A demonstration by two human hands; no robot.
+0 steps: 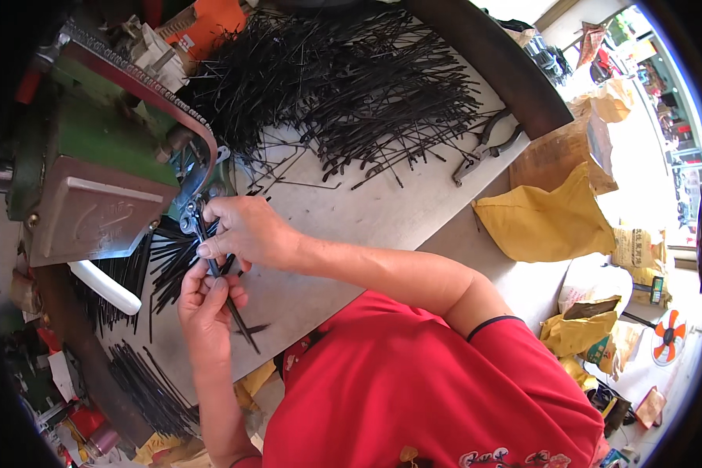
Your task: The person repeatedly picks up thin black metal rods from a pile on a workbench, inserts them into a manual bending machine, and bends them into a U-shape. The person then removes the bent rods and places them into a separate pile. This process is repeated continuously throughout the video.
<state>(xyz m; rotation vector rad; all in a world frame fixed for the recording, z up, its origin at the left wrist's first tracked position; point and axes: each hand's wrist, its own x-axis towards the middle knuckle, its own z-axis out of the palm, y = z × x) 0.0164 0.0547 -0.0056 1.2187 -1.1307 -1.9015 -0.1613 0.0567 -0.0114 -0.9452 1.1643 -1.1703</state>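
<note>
- Green-and-grey metal machine (pixel 105 207): at ten o'clock from the left hand (pixel 204 312).
- Left hand: thumb and fingers pinched narrow around a slender, straight black rod (pixel 242 327), whose free end points to five o'clock.
- Right hand (pixel 259 234): fingers closed on the rod's upper part, just beside the machine.
- Tangled heap of thin black rods (pixel 343 101): at one o'clock from the right hand.
- Dark-handled metal pliers (pixel 485 150): at two o'clock from it.

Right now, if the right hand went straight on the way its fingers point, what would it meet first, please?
Apart from the dark rod already in its grip, the right hand would probably meet the metal fitting of the green machine, just to its left; depth is hard to judge.
</note>
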